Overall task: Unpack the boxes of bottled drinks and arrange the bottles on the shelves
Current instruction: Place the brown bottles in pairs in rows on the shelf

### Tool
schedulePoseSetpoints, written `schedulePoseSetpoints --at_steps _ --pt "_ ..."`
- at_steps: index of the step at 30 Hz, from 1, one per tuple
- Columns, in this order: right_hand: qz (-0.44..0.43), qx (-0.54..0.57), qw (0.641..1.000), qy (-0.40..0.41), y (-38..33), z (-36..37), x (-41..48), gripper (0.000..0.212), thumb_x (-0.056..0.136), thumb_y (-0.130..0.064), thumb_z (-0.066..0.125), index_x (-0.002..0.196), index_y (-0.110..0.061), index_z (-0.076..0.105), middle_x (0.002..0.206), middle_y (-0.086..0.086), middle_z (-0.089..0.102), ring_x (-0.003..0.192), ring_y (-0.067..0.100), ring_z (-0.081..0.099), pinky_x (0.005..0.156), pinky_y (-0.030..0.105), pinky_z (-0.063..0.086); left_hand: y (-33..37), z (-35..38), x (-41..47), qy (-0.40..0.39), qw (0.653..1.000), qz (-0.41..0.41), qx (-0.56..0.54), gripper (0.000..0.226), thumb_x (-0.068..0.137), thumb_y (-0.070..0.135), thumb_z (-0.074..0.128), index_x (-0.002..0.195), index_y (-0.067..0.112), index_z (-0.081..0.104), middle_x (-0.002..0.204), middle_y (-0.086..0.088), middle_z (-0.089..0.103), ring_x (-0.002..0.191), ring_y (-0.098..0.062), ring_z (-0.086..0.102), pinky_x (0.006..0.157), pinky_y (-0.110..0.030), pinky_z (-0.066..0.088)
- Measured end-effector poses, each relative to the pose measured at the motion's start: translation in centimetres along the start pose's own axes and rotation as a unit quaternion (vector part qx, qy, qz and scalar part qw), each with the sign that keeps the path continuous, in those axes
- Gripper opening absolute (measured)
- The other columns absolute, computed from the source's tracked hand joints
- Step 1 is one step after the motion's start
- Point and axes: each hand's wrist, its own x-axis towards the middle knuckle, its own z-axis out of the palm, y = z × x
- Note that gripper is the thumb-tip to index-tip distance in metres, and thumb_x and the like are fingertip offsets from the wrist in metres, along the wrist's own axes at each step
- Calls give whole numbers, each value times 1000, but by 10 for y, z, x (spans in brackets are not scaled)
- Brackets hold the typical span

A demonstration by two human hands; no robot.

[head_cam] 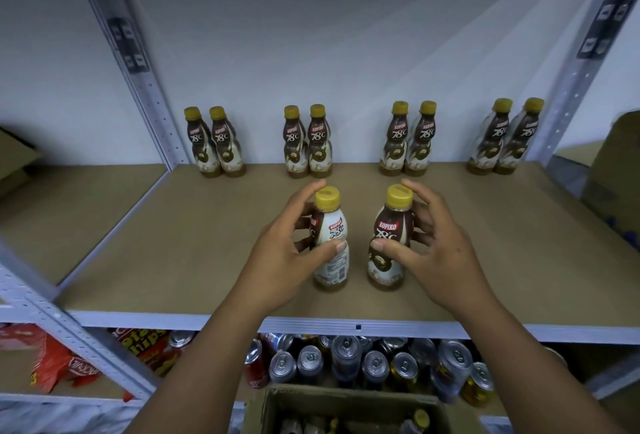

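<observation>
The left hand (294, 243) curls round one bottle (333, 225) and the right hand (434, 246) round a second bottle (388, 229). Both stand upright, apart, on the shelf (173, 243) near its front middle. Four pairs of bottles (304, 142) line the shelf's back. An open box (346, 402) sits below the shelf's front, and cans (346, 357) stand under the shelf.

Front left bottle (334, 225), front right bottle (389, 229): yellow caps, upright on shelf (207, 243), apart; four bottle pairs (320, 142) along back.
</observation>
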Motion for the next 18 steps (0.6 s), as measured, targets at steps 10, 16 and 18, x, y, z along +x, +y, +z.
schedulePoseSetpoints --at_steps 10,16,18 --pt "7 25 999 46 0 -3 -5 92 69 -64 80 140 -69 22 142 -29 48 129 -2 53 103 25 46 -2 -7 2 61 998 0 -34 102 60 49 91 144 62 35 130 13 64 121 -10 62 101 -38 52" --pt "9 20 996 88 5 -3 -8 86 67 -65 76 140 -58 32 128 -19 58 114 6 61 93 33 53 -4 -4 -4 50 996 -2 -72 92 66 45 86 144 53 38 128 10 66 122 -11 63 103 -39 52" --pt "13 7 996 85 4 2 -9 86 65 -66 76 138 -61 30 122 -20 58 111 5 61 91 29 52 -5 2 -5 28 996 -7 -80 89 70 41 82 145 51 35 128 13 67 126 -8 61 106 -36 50"
